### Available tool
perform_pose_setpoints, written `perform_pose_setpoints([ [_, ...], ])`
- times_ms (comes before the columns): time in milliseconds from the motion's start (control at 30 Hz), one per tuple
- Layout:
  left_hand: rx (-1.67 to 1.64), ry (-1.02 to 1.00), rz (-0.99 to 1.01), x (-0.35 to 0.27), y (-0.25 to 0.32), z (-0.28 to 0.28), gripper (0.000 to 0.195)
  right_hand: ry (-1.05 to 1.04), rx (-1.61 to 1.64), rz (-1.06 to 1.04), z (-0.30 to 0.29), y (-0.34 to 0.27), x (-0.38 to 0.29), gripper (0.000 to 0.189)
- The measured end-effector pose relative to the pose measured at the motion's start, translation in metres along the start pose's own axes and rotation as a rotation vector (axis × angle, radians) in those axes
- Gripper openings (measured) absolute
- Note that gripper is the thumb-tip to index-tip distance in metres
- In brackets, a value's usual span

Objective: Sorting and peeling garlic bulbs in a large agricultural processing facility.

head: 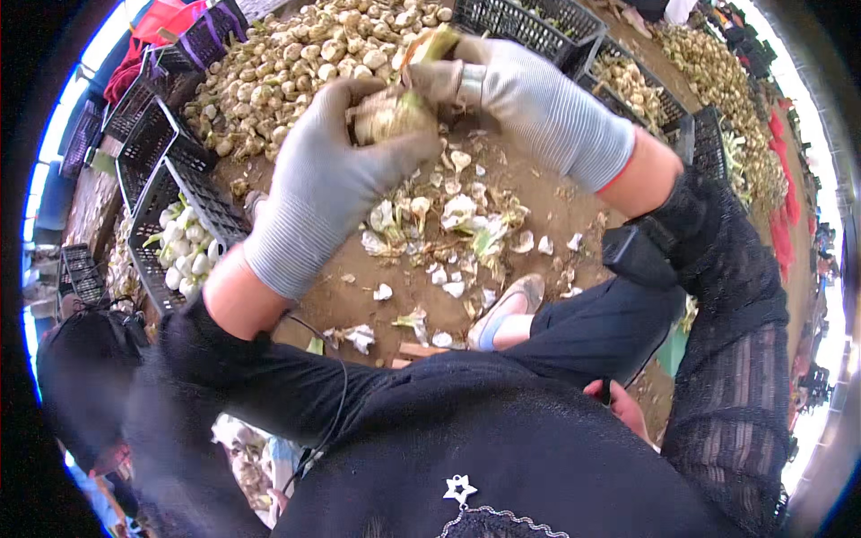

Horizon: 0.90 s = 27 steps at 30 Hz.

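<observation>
In my left hand (323, 161), covered by a light grey knit glove, sits a garlic bulb (393, 121) with dry, brownish outer skin. My right hand (531, 101), in a matching glove, grips the leafy stalk or loose skin (430, 50) just above the bulb. A pale band (471, 84) circles a digit of that glove. Motion blurs the fingertips, and the palms hide part of the bulb. Below both hands, peeled garlic skins and scraps (464, 222) litter the brown ground.
A large heap of unpeeled garlic (296, 67) lies ahead. At left, a black plastic crate (151, 262) holds cleaned white bulbs (185, 245). More black crates (531, 30) stand beyond the heap, and another garlic pile (726, 74) is at far right. A dark-clad person (94, 376) is close on the left.
</observation>
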<state>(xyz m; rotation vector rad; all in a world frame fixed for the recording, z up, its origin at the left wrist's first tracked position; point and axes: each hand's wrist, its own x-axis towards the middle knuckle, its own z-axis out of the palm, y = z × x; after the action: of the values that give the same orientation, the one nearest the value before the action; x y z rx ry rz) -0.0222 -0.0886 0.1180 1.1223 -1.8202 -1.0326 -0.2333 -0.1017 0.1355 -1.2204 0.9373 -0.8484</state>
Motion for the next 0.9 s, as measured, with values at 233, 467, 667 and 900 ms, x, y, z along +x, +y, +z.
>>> perform_pose_setpoints([
  [233, 0.126, -0.136, 0.082, 0.003, 0.048, -0.007, 0.06, -0.005, -0.05, -0.118, -0.001, -0.021, -0.026, 0.037],
  [467, 0.173, -0.176, 0.075, 0.001, 0.072, -0.005, 0.057, -0.043, -0.107, -0.231, -0.001, -0.03, -0.043, 0.038],
  [667, 0.263, -0.233, 0.153, -0.003, 0.081, -0.016, 0.065, -0.092, -0.115, -0.314, 0.008, -0.034, -0.058, 0.038],
  [900, 0.034, 0.059, -0.092, -0.109, 0.074, -0.034, 0.05, -0.074, -0.136, -0.33, 0.011, -0.043, -0.069, 0.035],
])
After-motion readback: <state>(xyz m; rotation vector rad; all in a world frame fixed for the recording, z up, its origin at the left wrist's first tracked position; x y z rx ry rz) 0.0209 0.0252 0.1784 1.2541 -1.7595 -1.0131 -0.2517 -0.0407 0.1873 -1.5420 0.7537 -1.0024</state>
